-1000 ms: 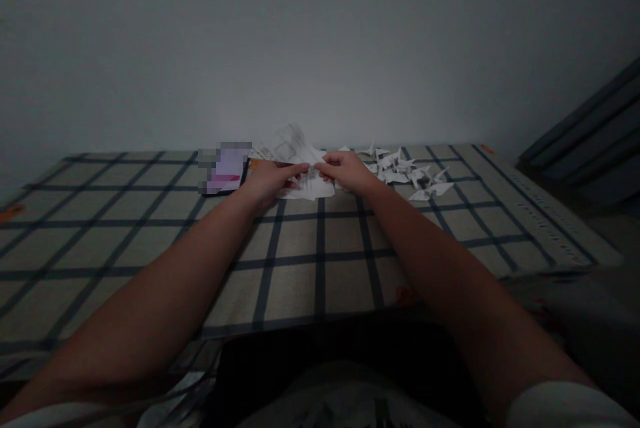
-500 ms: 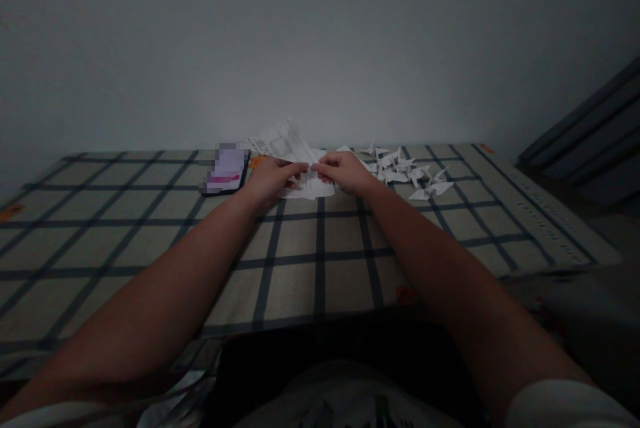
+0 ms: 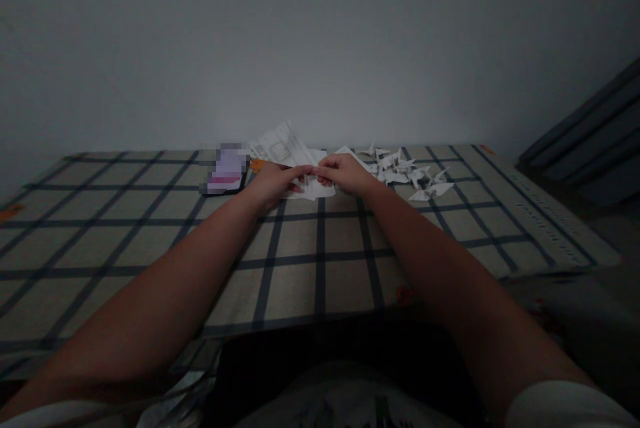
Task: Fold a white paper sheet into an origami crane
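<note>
A printed sheet of paper (image 3: 280, 143) is raised at a slant above the far part of the table, its near edge between my hands. My left hand (image 3: 276, 183) pinches that edge from the left, thumb stretched toward the right. Fingers curled, my right hand (image 3: 345, 171) pinches the same edge, and the fingertips of both hands meet. Beneath them lie more white papers (image 3: 324, 189), partly covered by the hands. Several folded paper cranes (image 3: 395, 165) lie in a heap just right of my right hand.
A phone (image 3: 227, 171) with a lit, blurred screen lies left of my left hand. The checked tablecloth (image 3: 320, 281) covers the table, which meets a plain wall (image 3: 320, 48) at the back. A dark ridged surface (image 3: 595, 141) stands at the far right.
My left thumb has slid right until it meets the right hand's fingertips. The raised sheet has dipped slightly. The cranes and phone have stayed put.
</note>
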Tool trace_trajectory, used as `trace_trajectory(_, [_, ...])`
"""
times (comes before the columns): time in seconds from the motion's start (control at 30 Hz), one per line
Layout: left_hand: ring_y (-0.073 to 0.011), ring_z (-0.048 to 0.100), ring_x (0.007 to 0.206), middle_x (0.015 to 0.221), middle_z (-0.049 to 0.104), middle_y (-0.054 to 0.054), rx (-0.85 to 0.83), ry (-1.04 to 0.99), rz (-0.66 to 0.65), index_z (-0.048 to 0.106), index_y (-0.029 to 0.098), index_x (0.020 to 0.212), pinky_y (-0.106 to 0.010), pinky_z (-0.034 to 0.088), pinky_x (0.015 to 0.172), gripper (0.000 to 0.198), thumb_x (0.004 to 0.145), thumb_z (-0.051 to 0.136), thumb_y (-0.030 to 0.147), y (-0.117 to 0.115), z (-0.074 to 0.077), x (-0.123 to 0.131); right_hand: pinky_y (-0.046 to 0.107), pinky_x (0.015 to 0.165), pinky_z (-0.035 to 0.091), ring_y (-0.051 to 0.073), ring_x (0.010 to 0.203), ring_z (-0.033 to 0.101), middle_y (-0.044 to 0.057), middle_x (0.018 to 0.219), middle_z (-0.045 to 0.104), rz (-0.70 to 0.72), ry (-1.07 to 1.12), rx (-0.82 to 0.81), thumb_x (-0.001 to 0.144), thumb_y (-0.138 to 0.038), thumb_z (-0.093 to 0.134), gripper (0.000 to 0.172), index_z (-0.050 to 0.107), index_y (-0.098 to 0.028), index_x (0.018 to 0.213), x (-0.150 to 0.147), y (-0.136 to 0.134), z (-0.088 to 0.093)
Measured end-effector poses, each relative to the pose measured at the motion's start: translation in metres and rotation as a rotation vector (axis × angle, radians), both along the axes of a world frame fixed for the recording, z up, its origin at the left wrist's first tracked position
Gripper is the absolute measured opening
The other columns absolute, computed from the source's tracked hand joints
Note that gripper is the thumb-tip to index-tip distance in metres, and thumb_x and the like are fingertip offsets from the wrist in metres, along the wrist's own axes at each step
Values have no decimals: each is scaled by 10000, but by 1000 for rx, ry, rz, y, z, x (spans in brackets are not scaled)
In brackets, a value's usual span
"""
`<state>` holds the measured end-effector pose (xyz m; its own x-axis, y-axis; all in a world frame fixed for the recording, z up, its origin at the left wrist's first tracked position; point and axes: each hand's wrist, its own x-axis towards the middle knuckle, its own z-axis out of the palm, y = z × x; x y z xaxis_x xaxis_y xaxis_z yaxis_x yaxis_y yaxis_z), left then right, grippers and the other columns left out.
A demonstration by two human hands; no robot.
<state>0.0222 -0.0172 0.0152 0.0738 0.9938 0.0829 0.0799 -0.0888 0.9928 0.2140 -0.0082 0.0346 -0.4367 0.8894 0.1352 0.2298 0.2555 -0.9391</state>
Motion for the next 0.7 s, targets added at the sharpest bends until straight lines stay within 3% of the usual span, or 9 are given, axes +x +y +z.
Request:
trace_trajectory(0.13, [-150,640,641,841,769,-87,33,66,54,765,147,806,-235,495,542,345,648,880,432,2,-3,-3,222,582,430,94,567,535,-34,589,574,-10,11,22,894,-253,683,229,612,-157,699,-2,0,-3])
trace_trajectory(0.27, [-165,637,607,757,754,-88,36,201,82,750,146,744,-253,486,531,358,683,860,481,2,1,-5,229,603,438,96,581,530,-31,607,581,-27,-18,79,887,-267,673,212,625,-157,713,-1,2,-6])
trace_trajectory(0.43, [-167,637,616,717,728,-83,56,117,136,723,149,686,-248,482,530,290,695,870,399,-1,8,-4,229,616,447,96,603,551,2,671,653,-59,-27,131,891,-238,629,172,678,-150,751,2,8,-9])
trace_trajectory(0.7, [-145,601,590,714,704,-61,-5,-16,114,714,146,714,-249,449,532,306,657,905,377,5,1,-5,221,606,448,92,590,553,3,655,654,-54,-23,99,885,-193,621,183,663,-153,711,3,10,-10])
